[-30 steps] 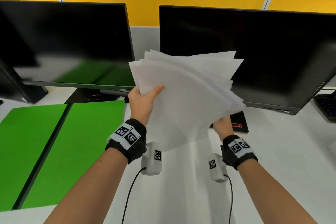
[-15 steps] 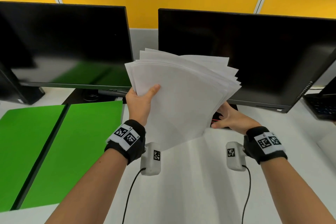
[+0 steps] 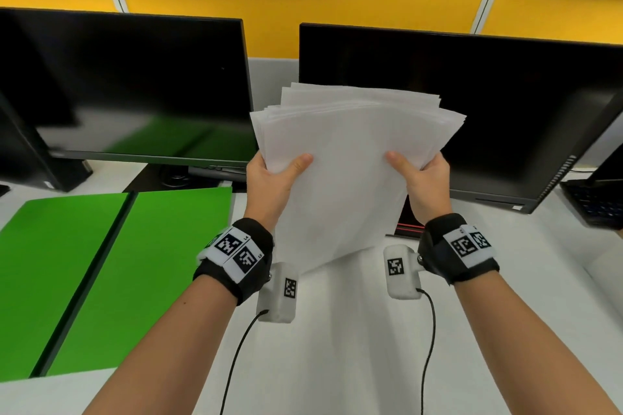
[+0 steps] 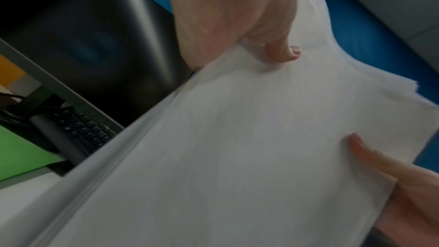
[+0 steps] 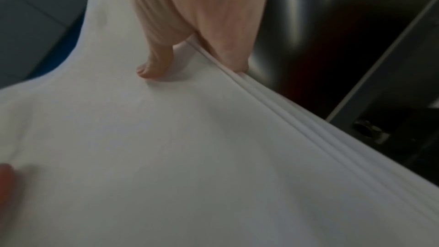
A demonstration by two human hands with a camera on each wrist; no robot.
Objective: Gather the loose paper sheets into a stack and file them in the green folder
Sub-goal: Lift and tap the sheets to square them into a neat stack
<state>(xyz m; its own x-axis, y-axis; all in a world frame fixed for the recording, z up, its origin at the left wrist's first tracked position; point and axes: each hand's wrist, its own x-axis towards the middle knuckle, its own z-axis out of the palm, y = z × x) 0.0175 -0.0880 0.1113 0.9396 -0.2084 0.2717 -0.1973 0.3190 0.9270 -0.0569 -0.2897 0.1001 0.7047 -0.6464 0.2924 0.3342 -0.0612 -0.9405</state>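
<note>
I hold a fanned stack of white paper sheets (image 3: pixel 350 158) upright above the white desk, in front of the two monitors. My left hand (image 3: pixel 273 175) grips its left edge, thumb on the front sheet. My right hand (image 3: pixel 421 175) grips the right edge the same way. The left wrist view shows the sheets (image 4: pixel 237 147) under my left thumb (image 4: pixel 282 53). In the right wrist view my right thumb (image 5: pixel 154 67) presses the sheets (image 5: pixel 166 157), whose edges lie uneven. The green folder (image 3: pixel 101 263) lies open and flat on the desk at the left.
Two black monitors (image 3: pixel 128 84) (image 3: pixel 488 104) stand close behind the paper. A black keyboard (image 3: pixel 593 202) lies at the far right. A dark red-trimmed object (image 3: pixel 406 226) sits under the right monitor. The white desk (image 3: pixel 354 330) stretches between my forearms.
My right hand has come up from under the stack and taken hold of its right edge. The sheets have turned more upright and are less fanned out.
</note>
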